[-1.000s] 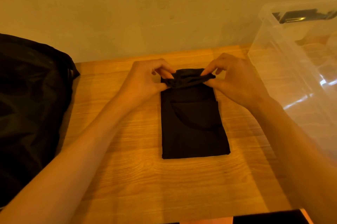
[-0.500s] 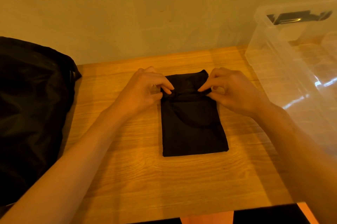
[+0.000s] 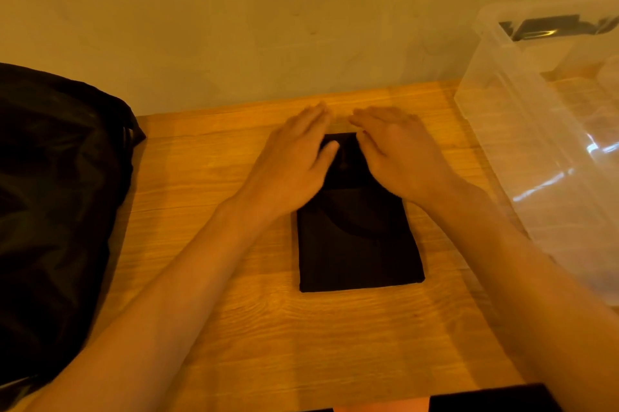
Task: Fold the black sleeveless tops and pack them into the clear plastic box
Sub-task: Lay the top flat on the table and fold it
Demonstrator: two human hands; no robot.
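Observation:
A black sleeveless top (image 3: pixel 360 244) lies folded into a narrow rectangle in the middle of the wooden table (image 3: pixel 234 328). My left hand (image 3: pixel 294 163) lies flat with straight fingers on its far left part. My right hand (image 3: pixel 398 157) lies flat on its far right part, fingers reaching past the top's far edge. Both hands press the fabric and hold nothing. The clear plastic box (image 3: pixel 542 150) stands at the right, open at the top.
A large heap of black fabric (image 3: pixel 53 210) fills the left side of the table. A plain wall runs along the table's far edge. A dark strip (image 3: pixel 492 400) shows at the near edge, bottom right.
Both hands let go of the pinched far end of the top after laying it down on the fold. Their fingers have straightened and now press flat on the fabric.

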